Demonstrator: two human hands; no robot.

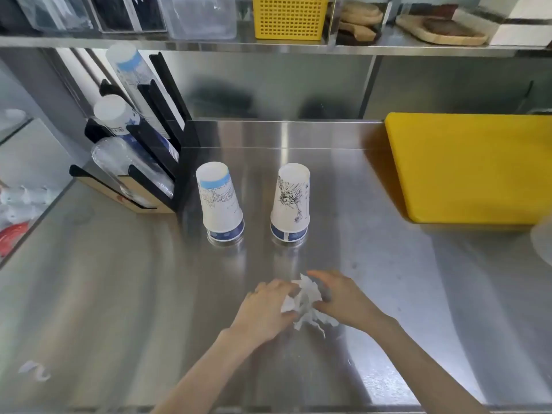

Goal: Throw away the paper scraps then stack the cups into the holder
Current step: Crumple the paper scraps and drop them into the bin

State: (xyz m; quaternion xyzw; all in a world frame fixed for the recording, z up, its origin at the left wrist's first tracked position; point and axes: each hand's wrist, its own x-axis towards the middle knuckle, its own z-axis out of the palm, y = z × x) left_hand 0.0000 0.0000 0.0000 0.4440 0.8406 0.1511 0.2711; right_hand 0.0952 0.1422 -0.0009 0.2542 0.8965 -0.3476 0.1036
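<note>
White crumpled paper scraps (305, 303) lie on the steel counter near its front, squeezed between my left hand (264, 309) and my right hand (340, 297); both hands press on the scraps from either side. Two paper cups stand upside down behind them: one with a blue band (219, 201) on the left, one with a black drawing (290, 201) on the right. The black cup holder (155, 144) stands at the back left, with stacks of cups lying tilted in its slots.
A yellow cutting board (478, 165) lies at the right. One small paper scrap (34, 370) sits alone at the front left of the counter (119, 294). A shelf above carries a yellow basket (289, 16) and clear containers.
</note>
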